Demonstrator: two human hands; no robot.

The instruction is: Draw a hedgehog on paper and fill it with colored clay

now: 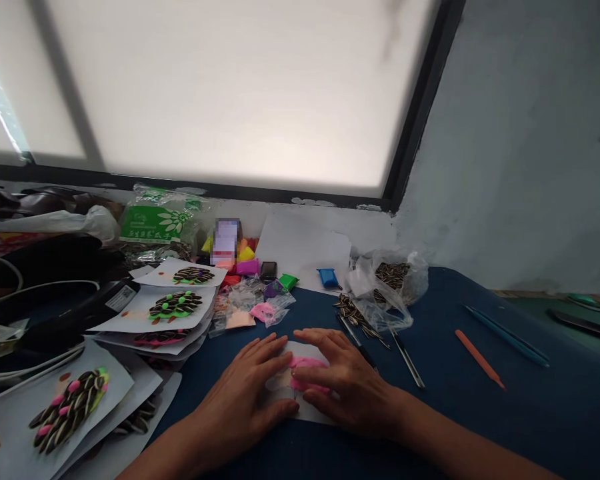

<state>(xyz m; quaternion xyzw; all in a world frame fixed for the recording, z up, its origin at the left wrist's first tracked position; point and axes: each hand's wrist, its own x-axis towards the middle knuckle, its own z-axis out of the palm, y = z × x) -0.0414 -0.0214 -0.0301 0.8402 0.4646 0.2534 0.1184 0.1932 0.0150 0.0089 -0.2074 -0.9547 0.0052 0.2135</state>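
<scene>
A small white paper [307,411] lies on the blue table in front of me, with a patch of pink modelling clay [310,375] spread on it. My left hand [255,380] rests along the paper's left side, fingers stretched out and the tips near the clay. From the right, my right hand [347,380] lies over the clay with its fingers apart, touching it and partly covering it. Beyond the hands, opened clear packets hold bits of pink clay [263,312] and pale peach clay [241,319].
Finished sheets with seed pictures [70,407] are stacked at left. Sunflower seeds [355,313] spill from a clear bag [410,280] at back right. Tweezers [407,360], an orange clay tool [480,360] and blue tweezers [507,335] lie right. A blue clay packet [329,277] sits behind.
</scene>
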